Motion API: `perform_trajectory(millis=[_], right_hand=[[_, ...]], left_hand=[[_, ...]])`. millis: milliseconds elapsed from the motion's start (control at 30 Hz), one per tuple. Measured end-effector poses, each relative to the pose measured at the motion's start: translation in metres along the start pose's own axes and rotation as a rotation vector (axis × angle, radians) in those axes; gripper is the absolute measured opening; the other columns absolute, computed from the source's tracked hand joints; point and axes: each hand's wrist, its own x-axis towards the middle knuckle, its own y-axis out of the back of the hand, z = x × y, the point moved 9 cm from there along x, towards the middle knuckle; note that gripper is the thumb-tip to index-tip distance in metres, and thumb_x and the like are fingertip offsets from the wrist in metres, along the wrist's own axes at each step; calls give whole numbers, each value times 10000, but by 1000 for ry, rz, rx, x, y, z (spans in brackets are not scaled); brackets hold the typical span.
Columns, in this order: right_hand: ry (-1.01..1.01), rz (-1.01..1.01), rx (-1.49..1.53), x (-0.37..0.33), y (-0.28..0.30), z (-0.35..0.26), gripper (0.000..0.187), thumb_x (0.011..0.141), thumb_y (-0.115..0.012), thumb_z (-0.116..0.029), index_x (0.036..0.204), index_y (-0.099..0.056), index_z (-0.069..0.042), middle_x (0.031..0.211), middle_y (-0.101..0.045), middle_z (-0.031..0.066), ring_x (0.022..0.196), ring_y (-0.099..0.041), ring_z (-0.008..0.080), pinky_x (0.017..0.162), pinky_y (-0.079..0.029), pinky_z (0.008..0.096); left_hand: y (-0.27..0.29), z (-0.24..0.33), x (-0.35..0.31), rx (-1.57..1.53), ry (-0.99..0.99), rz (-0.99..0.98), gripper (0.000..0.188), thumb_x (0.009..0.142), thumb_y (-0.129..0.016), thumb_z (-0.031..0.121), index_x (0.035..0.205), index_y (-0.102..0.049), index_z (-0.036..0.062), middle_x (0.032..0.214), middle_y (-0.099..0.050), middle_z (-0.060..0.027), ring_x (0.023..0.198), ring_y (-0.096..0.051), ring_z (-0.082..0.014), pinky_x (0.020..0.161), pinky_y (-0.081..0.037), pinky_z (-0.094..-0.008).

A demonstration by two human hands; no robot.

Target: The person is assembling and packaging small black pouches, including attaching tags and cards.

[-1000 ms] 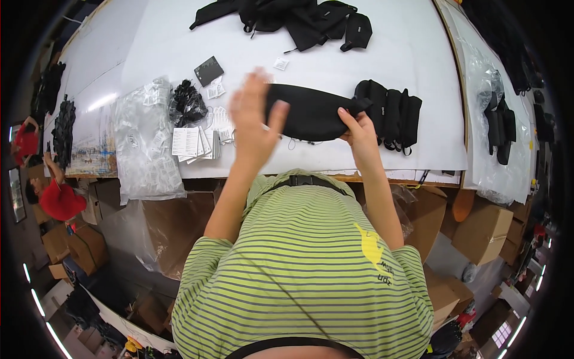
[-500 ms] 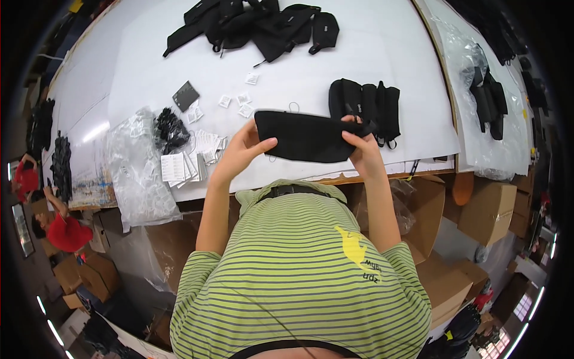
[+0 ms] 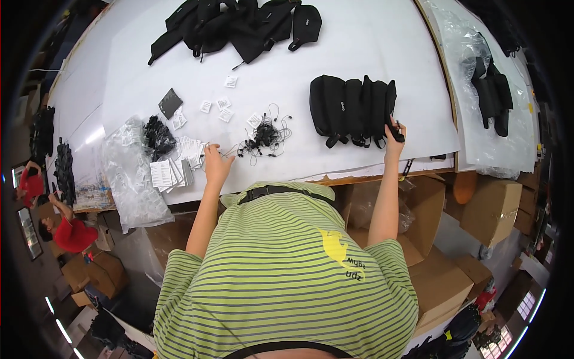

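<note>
My right hand [image 3: 394, 135] is closed on the lower end of a black fabric pouch [image 3: 390, 102], the rightmost of several lying side by side in a row on the table. A short black loop shows by its fingers. My left hand [image 3: 217, 166] holds nothing I can see; its thumb stands apart from the fingers, which touch down by the edge of a fanned stack of white printed cards [image 3: 190, 151]. Just right of that hand lies a tangle of thin black cords [image 3: 263, 135] with small black ends.
A black pouch heap [image 3: 230, 27] lies at the table's far side. Small white packets [image 3: 224, 115] and a dark grey square [image 3: 170, 103] are scattered nearer. Left are a black strand bundle [image 3: 159, 137] and a clear bag [image 3: 134, 191] of packets. Cardboard boxes [image 3: 439, 293] stand below right.
The pouch held level between both hands has gone right to the row's end. My left hand has let go and moved left to the cards. The cord tangle is now uncovered.
</note>
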Motion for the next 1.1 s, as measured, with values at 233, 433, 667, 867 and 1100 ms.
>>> perform_trajectory(millis=[233, 433, 667, 867, 1100], right_hand=[[-9, -59, -110, -2, 11, -17, 290, 865, -625, -236, 1056, -572, -24, 1135, -561, 72, 1077, -479, 174, 960, -347, 303], [235, 214, -573, -18, 15, -73, 304, 849, -636, -234, 1065, -575, -29, 1093, -577, 103, 1058, -507, 240, 943, -359, 333], [463, 158, -339, -87, -78, -133, 169, 832, -622, -94, 987, -584, -39, 922, -594, 41, 876, -535, 145, 765, -399, 277], [-59, -693, -115, -162, -223, -63, 114, 848, -600, -134, 896, -644, -41, 819, -622, 44, 734, -563, 123, 649, -440, 268], [183, -1068, -384, -260, -327, -90, 285, 882, -535, -130, 1158, -556, -63, 842, -638, 68, 687, -592, 125, 649, -476, 277]], left_hand=[[-29, -29, -16, 9, -5, -96, 290, 705, -730, 142, 901, -551, 27, 793, -536, -87, 812, -535, -249, 746, -430, -364], [-28, -46, -17, -243, 151, -4, 230, 725, -704, 97, 874, -546, 23, 780, -546, -97, 688, -529, -225, 647, -439, -336], [-14, -52, -34, -179, 88, 150, 231, 749, -701, 109, 867, -536, -2, 843, -501, -107, 661, -530, -213, 625, -441, -321], [-12, -47, -40, -264, 51, 66, 161, 767, -664, 82, 827, -535, 5, 832, -526, -114, 757, -551, -276, 691, -445, -359], [44, 24, -33, -824, 64, -290, 136, 839, -622, 83, 866, -513, 6, 757, -590, -46, 667, -571, -99, 607, -441, -227]])
